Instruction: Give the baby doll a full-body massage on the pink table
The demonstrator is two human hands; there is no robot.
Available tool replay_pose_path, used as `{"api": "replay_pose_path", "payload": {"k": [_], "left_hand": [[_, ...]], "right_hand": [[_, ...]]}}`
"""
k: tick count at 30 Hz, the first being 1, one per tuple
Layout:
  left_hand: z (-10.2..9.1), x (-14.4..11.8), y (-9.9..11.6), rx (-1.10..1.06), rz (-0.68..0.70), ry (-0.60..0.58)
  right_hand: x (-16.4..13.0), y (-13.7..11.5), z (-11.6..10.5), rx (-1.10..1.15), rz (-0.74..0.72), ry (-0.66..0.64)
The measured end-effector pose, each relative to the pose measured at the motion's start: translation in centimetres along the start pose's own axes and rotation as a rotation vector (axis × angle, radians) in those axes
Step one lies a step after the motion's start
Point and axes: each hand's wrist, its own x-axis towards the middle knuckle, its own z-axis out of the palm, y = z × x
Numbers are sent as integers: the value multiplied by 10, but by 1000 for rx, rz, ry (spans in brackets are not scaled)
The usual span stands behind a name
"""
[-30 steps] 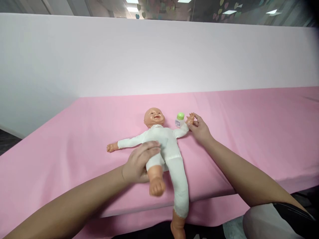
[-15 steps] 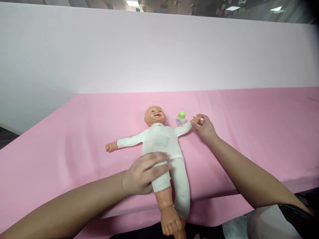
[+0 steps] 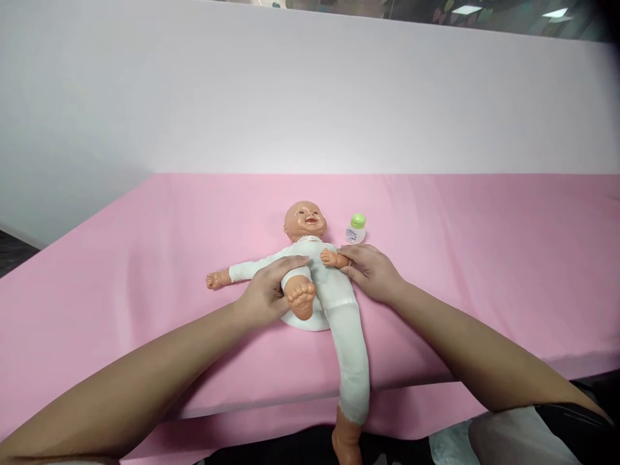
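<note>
Head view, the only view. A baby doll [image 3: 320,278] in a white suit lies on its back on the pink table cover [image 3: 484,258], head toward 12 o'clock, at the centre of the frame.

The left hand [image 3: 266,294] comes in from 8 o'clock and is closed around the doll's bent leg at the thigh; the bare foot [image 3: 301,298] is lifted and its sole faces the camera. The fingers [image 3: 285,263] lie across the doll's chest side; the thumb is hidden behind the leg, so the full grip is not visible.

The right hand [image 3: 371,272] comes in from 4 o'clock and grips the doll's arm, folded across the chest; the doll's small hand [image 3: 329,257] sticks out past the fingertips. Palm side hidden; only the back of the hand shows.

The doll's other arm lies stretched out toward 9 o'clock, flat on the cover. The other leg runs straight toward 6 o'clock and hangs over the table edge; its foot is cut off by the lower frame border.

A small white bottle with a green cap [image 3: 356,228] stands upright at 1 o'clock from the doll's head, just beside it, apart from both hands. Label print too small to read.

A white wall panel [image 3: 310,97] fills the background. At the lower right corner a bit of clothing [image 3: 533,436] is partly cut off.
</note>
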Motion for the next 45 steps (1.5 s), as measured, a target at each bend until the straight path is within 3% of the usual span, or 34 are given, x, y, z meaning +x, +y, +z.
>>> {"api": "replay_pose_path", "payload": {"k": [2, 5, 9, 12, 15, 19, 24, 26, 30, 32, 34, 36, 40, 45], "left_hand": [[-4, -1, 11, 27, 132, -16], [-5, -6, 30, 38, 311, -76], [6, -16, 51, 20, 495, -252], [17, -25, 59, 17, 557, -377], [24, -29, 59, 43, 575, -406], [22, -25, 55, 26, 557, -298], [5, -13, 44, -8, 439, -136], [-1, -9, 35, 67, 334, -52], [-5, -3, 14, 257, 20, 94], [-4, -1, 6, 251, -134, 124], [-3, 1, 0, 208, -202, 139], [-2, 0, -2, 161, -134, 129], [-2, -2, 9, 86, 184, 65], [1, -9, 42, 104, 487, -100]], "right_hand": [[-1, 2, -4, 69, 80, 43], [-1, 15, -11, 287, 237, 218], [1, 51, -23, 510, 474, 430], [1, 74, -32, 492, 711, 354], [-1, 83, -38, 445, 775, 228], [-2, 77, -38, 377, 705, 310], [-4, 48, -26, 193, 369, 457], [-6, 32, -18, 112, 239, 411], [-8, 10, -4, -130, 21, 181], [-8, 6, 1, -223, -105, 76], [-7, 6, 5, -267, -185, 23], [-6, 7, 7, -273, -197, 31], [-4, 8, 2, -185, -106, 133], [1, 17, -17, 187, 143, 289]]}}
